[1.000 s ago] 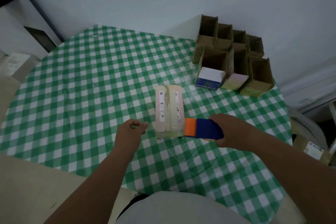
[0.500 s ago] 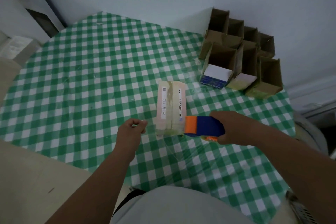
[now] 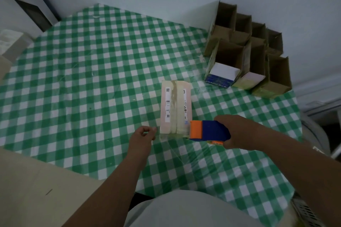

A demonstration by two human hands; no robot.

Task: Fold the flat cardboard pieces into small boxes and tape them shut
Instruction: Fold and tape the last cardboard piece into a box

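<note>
i hold the tape dispenser [image 3: 209,131] in my right hand [image 3: 238,131], fingers wrapped round its blue body, with the orange front end set against the near right corner of the folded box [image 3: 176,107], a little right of the frame's centre. i keep it low and close there because, as i judge it, the tape has to come off tight across the box's near end before it can be cut.

my left hand [image 3: 143,137] sits just left of that near end, thumb and fingertips pinched together. a faint clear strip seems to run from the pinch toward the box, so i take it i am gripping the loose tape end and keeping it taut; the strip is too faint to be sure of. the hand itself does not touch the box.

the box lies flat on the green checked surface [image 3: 83,79], long side running away from me, white labels up, a strip of tape already down its middle seam. i think it lies this way so that seam faces me and the ends are easy to reach.

in the upper right of the frame the finished open boxes [image 3: 245,49] stand clustered against the wall, well apart from my work, so they stay out of the tape's way.

next, i expect to press the tape down over the near edge and tear it off.
</note>
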